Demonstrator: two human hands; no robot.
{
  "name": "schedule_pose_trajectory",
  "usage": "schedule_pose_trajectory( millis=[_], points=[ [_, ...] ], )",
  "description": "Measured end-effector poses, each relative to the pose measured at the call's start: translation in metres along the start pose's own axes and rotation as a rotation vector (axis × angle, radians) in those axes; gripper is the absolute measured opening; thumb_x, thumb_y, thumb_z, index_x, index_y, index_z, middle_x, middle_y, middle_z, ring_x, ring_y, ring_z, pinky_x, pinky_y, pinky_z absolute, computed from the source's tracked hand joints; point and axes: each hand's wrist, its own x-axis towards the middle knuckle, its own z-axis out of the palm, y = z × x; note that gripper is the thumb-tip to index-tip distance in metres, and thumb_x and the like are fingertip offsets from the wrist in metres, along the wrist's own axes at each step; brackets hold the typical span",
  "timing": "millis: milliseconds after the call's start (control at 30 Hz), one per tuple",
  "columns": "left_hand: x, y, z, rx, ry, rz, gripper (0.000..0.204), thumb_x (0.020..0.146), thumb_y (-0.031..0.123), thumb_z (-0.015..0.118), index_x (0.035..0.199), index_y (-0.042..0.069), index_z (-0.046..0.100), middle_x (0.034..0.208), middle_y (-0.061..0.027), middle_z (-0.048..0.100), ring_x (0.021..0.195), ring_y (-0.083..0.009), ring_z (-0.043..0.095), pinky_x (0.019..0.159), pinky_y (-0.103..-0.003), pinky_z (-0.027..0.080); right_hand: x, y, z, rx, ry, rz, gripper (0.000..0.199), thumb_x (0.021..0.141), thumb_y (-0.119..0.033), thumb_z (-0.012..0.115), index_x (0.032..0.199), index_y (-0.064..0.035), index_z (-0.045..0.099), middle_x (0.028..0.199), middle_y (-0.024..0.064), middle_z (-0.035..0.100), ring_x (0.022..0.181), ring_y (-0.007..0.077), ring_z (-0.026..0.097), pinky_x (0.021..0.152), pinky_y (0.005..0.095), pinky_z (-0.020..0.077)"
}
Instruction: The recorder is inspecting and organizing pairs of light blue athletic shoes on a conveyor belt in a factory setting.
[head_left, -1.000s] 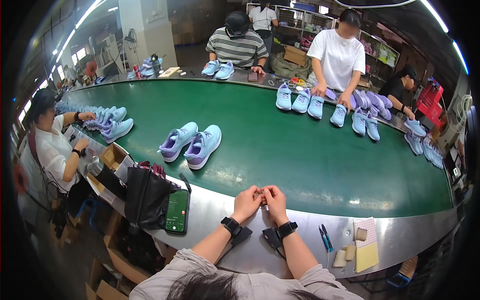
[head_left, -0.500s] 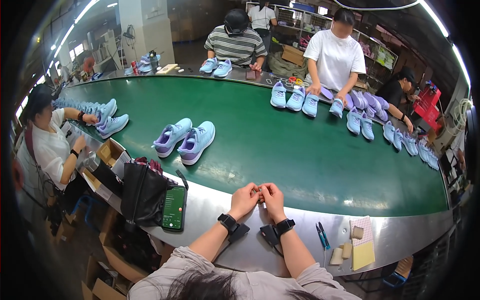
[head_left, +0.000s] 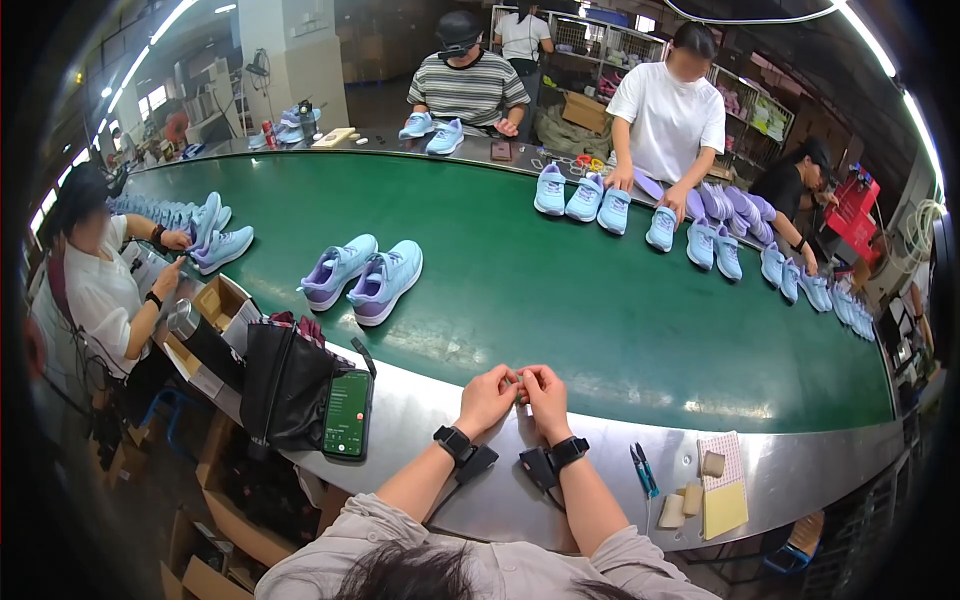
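Observation:
My left hand [head_left: 488,400] and my right hand [head_left: 544,402] meet at the near edge of the green conveyor belt [head_left: 480,270], fingers curled and fingertips pressed together. Whatever they pinch, if anything, is too small and too hidden to name. Beyond them to the left, a pair of light blue and purple sneakers stands on the belt: the left sneaker [head_left: 340,270] and the right sneaker [head_left: 388,282]. Small teal-handled thread snips [head_left: 644,472] lie on the metal ledge right of my right wrist.
A phone [head_left: 347,415] and black bag [head_left: 288,385] lie left on the metal ledge [head_left: 590,465]; a yellow notepad [head_left: 725,510] and tape rolls [head_left: 690,498] lie right. Co-workers handle sneakers at the left and far side. More sneakers [head_left: 612,212] line the far belt.
Sneakers on the belt have shifted slightly left. The far co-worker's separate sneaker has also moved left, and the left co-worker's hands have come closer together. My hands stay nearly still.

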Motion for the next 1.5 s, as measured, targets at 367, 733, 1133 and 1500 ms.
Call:
schedule_pose_trajectory(
  millis=[367,733,1133,1500],
  points=[
    [-0.003,0.011,0.005,-0.004,-0.012,-0.066,0.013,0.081,0.019,0.064,0.083,0.007,0.059,0.056,-0.0032,0.055,0.051,-0.0166,0.053,0.048,-0.031,0.039,-0.004,-0.007,-0.009,0.014,-0.037,-0.025,0.014,0.092,-0.013,0.053,0.094,-0.0015,0.061,0.074,0.0016,0.061,0.061,0.005,0.052,0.057,0.0195,0.0444],
    [-0.003,0.016,0.01,-0.026,-0.003,-0.003,0.013,0.081,0.019,0.064,0.084,0.007,0.059,0.056,-0.0035,0.054,0.05,-0.0165,0.052,0.048,-0.031,0.039,-0.004,-0.006,-0.017,0.026,-0.035,-0.015,0.014,0.092,-0.014,0.054,0.094,-0.002,0.06,0.075,0.0018,0.062,0.061,0.0051,0.052,0.056,0.02,0.0446],
    [-0.004,0.019,0.016,-0.009,0.004,0.0,0.014,0.081,0.02,0.064,0.084,0.007,0.06,0.057,-0.0034,0.055,0.051,-0.0164,0.053,0.049,-0.031,0.04,-0.004,-0.006,-0.024,0.017,-0.043,-0.032,0.015,0.092,-0.014,0.054,0.093,-0.001,0.061,0.074,0.0018,0.062,0.061,0.0057,0.054,0.055,0.021,0.046],
    [-0.007,0.025,0.016,-0.04,0.015,0.006,0.014,0.081,0.019,0.064,0.084,0.007,0.06,0.057,-0.0032,0.055,0.051,-0.0163,0.053,0.048,-0.031,0.04,-0.007,-0.013,-0.025,0.024,-0.054,-0.034,0.014,0.092,-0.013,0.053,0.094,-0.0015,0.06,0.075,0.0022,0.061,0.063,0.0062,0.053,0.057,0.0201,0.0447]
  ],
)
